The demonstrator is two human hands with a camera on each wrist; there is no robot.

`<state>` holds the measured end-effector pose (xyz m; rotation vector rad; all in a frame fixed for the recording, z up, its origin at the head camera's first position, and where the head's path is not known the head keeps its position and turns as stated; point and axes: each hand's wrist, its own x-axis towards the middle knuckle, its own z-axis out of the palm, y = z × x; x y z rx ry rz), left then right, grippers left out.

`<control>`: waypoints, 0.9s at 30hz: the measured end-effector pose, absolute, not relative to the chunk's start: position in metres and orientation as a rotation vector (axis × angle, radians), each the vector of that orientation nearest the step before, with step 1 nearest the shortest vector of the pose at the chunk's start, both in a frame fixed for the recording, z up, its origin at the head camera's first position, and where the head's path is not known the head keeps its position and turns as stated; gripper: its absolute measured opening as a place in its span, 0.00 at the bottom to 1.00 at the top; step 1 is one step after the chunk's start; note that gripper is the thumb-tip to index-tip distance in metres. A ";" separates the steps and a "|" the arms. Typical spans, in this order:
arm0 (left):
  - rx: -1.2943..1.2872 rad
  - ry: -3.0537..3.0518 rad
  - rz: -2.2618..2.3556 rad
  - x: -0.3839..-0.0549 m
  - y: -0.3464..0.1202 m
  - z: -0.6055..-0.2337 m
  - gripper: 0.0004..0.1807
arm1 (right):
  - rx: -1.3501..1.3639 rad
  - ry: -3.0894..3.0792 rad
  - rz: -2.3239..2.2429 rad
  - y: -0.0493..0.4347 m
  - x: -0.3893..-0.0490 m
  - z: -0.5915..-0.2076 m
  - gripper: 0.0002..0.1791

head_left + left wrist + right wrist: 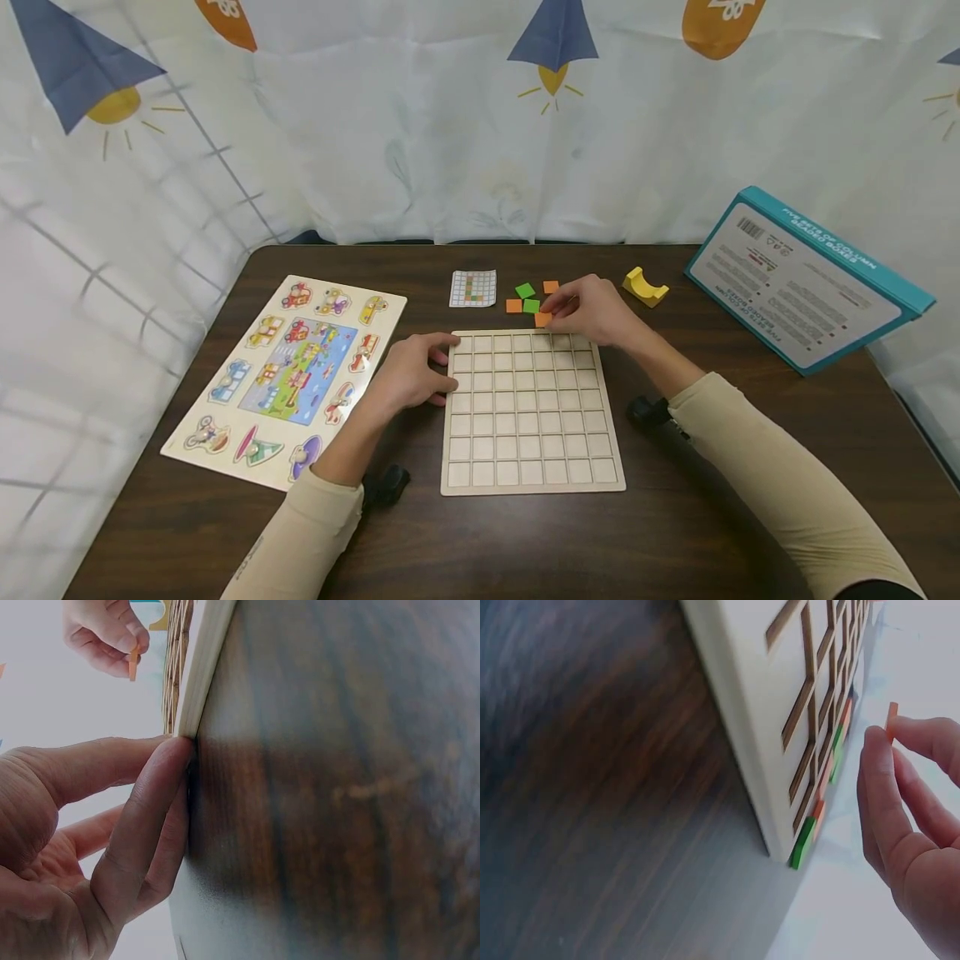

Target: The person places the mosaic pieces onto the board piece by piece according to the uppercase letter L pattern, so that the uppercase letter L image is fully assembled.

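Note:
A pale wooden grid board with raised square cells lies on the table in the head view. My left hand touches its left edge near the far corner, fingertips right at the side in the left wrist view. Over the board's far edge, my right hand pinches a small orange square tile between thumb and fingers. Just beyond the board lie two green tiles, one green tile behind the other, and two more orange tiles, one orange tile left and one farther back.
A small pattern card lies behind the board. To the left is a picture puzzle board with vehicle pieces. A yellow arched block sits beyond my right hand. At the right stands a tilted teal box. A patterned curtain hangs behind the table.

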<state>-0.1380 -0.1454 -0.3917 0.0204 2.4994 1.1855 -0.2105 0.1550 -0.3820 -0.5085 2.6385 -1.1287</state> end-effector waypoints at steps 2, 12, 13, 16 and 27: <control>0.019 2.499 1.183 -0.138 -0.146 -0.392 0.37 | -0.526 2.635 -1.131 0.150 -0.209 -0.382 0.12; 0.011 2.492 1.180 -0.139 -0.146 -0.392 0.37 | -0.537 2.568 -1.098 0.126 -0.198 -0.382 0.09; 0.011 2.492 1.178 -0.139 -0.146 -0.392 0.37 | -0.538 2.559 -1.100 0.124 -0.196 -0.382 0.09; 0.007 2.492 1.176 -0.139 -0.146 -0.392 0.37 | -0.534 2.534 -1.100 0.116 -0.192 -0.381 0.09; -0.009 2.484 1.173 -0.139 -0.144 -0.389 0.37 | -0.613 2.563 -0.978 0.096 -0.183 -0.382 0.09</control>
